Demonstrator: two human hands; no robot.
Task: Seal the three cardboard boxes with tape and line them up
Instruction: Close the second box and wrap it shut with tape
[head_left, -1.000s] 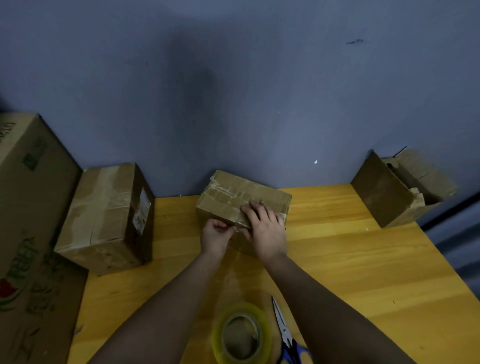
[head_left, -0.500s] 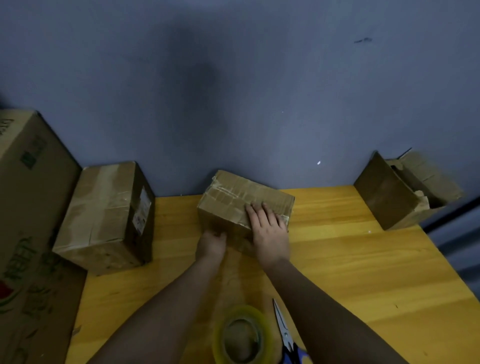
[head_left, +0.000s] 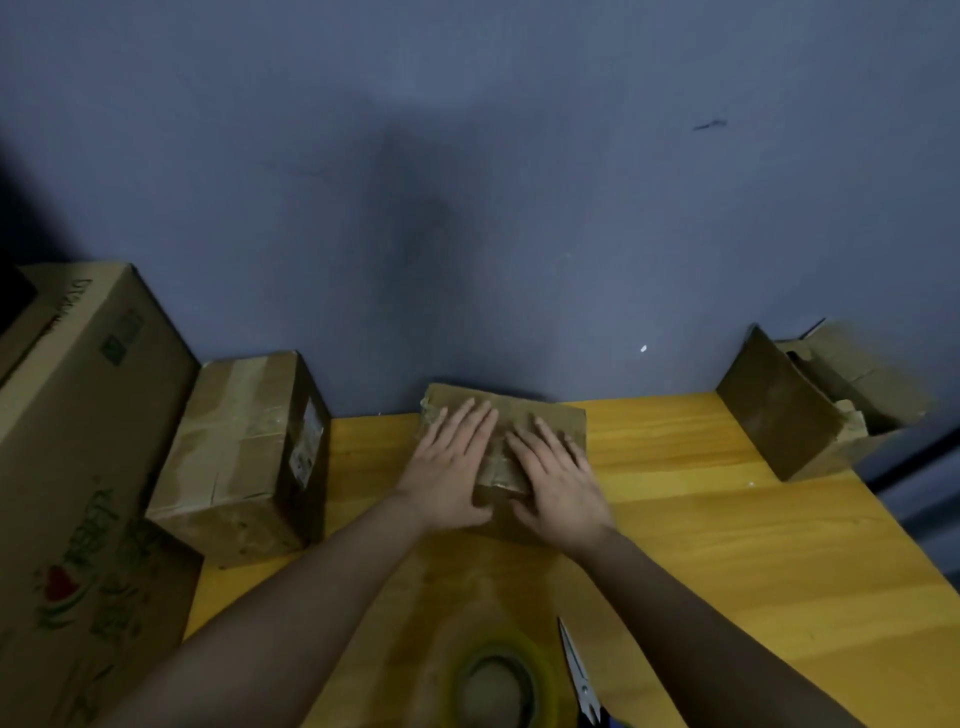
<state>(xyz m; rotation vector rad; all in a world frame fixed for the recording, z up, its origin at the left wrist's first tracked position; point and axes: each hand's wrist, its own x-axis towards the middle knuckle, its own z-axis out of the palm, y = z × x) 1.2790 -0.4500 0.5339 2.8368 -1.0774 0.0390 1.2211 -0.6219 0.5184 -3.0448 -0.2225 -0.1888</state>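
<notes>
A small taped cardboard box sits at the back middle of the yellow wooden table, against the wall. My left hand and my right hand both lie flat on its top, fingers spread, thumbs over its near face. A second box with tape on its top stands at the table's left end. A third box at the back right lies tilted with its flaps open. A roll of clear tape lies near me, with scissors just to its right.
A large printed carton stands off the table's left side. A blue-grey wall runs right behind the boxes. The table's right edge slants away below the open box.
My left hand has come up from the box's near face onto its top beside my right hand. The box has turned a little, its top now squarer to me.
</notes>
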